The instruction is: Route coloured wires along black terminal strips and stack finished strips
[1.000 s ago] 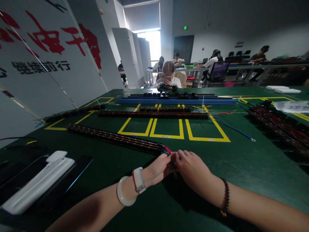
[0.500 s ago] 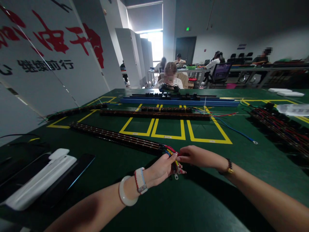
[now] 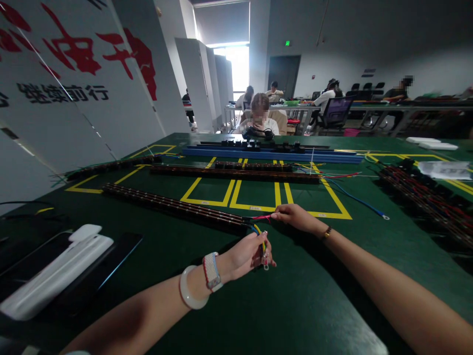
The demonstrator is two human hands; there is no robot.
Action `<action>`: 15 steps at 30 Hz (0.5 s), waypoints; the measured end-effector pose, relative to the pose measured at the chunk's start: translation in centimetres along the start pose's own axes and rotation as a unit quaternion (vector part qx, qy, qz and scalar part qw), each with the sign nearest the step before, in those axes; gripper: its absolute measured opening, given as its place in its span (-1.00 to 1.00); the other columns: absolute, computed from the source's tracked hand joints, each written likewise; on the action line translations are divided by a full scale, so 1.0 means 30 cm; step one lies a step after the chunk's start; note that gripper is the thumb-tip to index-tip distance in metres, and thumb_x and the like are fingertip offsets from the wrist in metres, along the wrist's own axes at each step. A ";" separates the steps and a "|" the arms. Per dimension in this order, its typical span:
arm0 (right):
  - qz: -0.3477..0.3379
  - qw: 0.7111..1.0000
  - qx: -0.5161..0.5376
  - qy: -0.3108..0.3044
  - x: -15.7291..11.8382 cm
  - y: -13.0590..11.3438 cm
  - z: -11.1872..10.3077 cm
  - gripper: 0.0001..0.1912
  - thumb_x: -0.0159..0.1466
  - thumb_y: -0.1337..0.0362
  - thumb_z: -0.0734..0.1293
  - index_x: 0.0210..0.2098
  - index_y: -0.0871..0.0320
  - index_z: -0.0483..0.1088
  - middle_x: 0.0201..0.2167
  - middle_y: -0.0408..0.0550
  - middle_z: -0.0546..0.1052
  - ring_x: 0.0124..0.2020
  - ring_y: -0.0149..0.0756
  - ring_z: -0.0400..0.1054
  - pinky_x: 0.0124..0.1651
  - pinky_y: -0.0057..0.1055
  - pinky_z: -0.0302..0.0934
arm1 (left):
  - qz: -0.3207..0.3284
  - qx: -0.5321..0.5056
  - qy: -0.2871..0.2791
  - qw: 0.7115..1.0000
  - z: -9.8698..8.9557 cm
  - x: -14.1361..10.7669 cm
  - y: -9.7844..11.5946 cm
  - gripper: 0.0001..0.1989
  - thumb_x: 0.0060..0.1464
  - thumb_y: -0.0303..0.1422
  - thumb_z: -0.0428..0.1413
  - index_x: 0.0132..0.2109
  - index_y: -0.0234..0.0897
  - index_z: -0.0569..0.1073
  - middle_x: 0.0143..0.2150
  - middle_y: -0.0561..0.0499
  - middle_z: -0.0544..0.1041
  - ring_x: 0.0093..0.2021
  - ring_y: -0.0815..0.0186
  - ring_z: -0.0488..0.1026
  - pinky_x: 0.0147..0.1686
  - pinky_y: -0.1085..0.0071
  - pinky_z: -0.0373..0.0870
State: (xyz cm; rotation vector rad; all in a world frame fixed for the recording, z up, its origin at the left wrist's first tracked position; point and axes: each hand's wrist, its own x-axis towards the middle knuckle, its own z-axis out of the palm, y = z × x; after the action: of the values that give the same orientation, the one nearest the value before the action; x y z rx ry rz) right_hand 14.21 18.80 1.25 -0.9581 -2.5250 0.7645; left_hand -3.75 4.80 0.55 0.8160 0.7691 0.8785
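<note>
A long dark bar assembly point(image 3: 173, 206) lies slantwise on the green table, with coloured wires coming out of its right end. My left hand point(image 3: 253, 251) is closed around the yellow and blue wires point(image 3: 256, 229), and a metal ring lug point(image 3: 266, 266) pokes out below its fingers. Above and to the right, my right hand point(image 3: 293, 216) pinches the end of a red wire point(image 3: 261, 217), which runs nearly level from the bar. The tip of the red wire is hidden by the fingers.
Behind lie more dark bars point(image 3: 236, 173) and blue rails point(image 3: 273, 155). Wired assemblies point(image 3: 428, 202) sit at the right. A phone point(image 3: 111, 264) and white objects point(image 3: 61, 276) lie at the left. A person point(image 3: 260, 116) sits beyond the table's far edge.
My right hand has moved up and away from my left hand, drawing the red wire out of the bundle. My left hand still holds the other wires.
</note>
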 end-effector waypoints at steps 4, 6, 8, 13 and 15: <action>-0.012 0.999 -0.033 -0.001 0.002 0.012 -0.001 -0.50 0.24 -0.10 0.19 -0.32 0.26 0.42 -0.48 -0.09 0.38 -0.46 -0.42 0.19 -0.41 -0.49 0.02 | -0.016 -0.015 0.017 1.000 0.003 0.001 0.004 -0.81 0.25 -0.34 -0.19 -0.27 -0.37 0.19 -0.46 0.04 0.33 -0.49 0.45 0.33 -0.17 0.29 0.33; 0.000 0.998 -0.067 -0.011 -0.018 -0.017 -0.013 -0.50 0.24 -0.12 0.18 -0.31 0.24 0.42 -0.46 -0.08 0.42 -0.46 -0.41 0.22 -0.42 -0.49 0.03 | -0.019 -0.018 0.023 0.999 -0.001 0.008 -0.003 -0.84 0.24 -0.34 -0.16 -0.24 -0.36 0.19 -0.43 0.02 0.36 -0.44 0.42 0.39 -0.14 0.29 0.33; 0.009 0.990 -0.140 0.024 -0.050 -0.073 -0.029 -0.52 0.24 -0.10 0.19 -0.30 0.22 0.41 -0.41 -0.05 0.44 -0.45 -0.39 0.25 -0.42 -0.48 0.02 | -0.011 -0.024 0.018 0.999 -0.012 0.020 -0.017 -0.82 0.23 -0.31 -0.12 -0.23 -0.37 0.19 -0.40 -0.01 0.39 -0.38 0.36 0.44 -0.12 0.29 0.32; 0.002 0.941 -0.321 0.110 -0.150 -0.278 -0.024 -0.50 0.33 -0.05 0.07 -0.41 0.17 0.42 -0.46 -0.01 0.45 -0.46 -0.34 0.28 -0.45 -0.44 -0.04 | 0.023 -0.080 -0.026 0.996 -0.041 0.042 -0.046 -0.82 0.20 -0.33 -0.07 -0.17 -0.41 0.27 -0.30 -0.10 0.44 -0.25 0.31 0.47 -0.05 0.25 0.32; -0.010 0.936 -0.347 0.057 -0.186 -0.346 0.014 -0.46 0.32 -0.09 0.06 -0.44 0.15 0.43 -0.52 -0.02 0.45 -0.51 -0.32 0.29 -0.49 -0.44 -0.07 | 0.027 -0.092 -0.044 0.994 -0.042 0.037 -0.044 -0.84 0.19 -0.37 -0.04 -0.15 -0.40 0.29 -0.24 -0.10 0.44 -0.25 0.33 0.45 -0.11 0.31 0.35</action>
State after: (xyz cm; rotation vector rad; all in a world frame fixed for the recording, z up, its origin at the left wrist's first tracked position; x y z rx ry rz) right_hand 12.75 8.30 6.38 -1.1252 -2.7240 -0.2305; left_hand -3.86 5.61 -1.43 0.7095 0.5805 0.9413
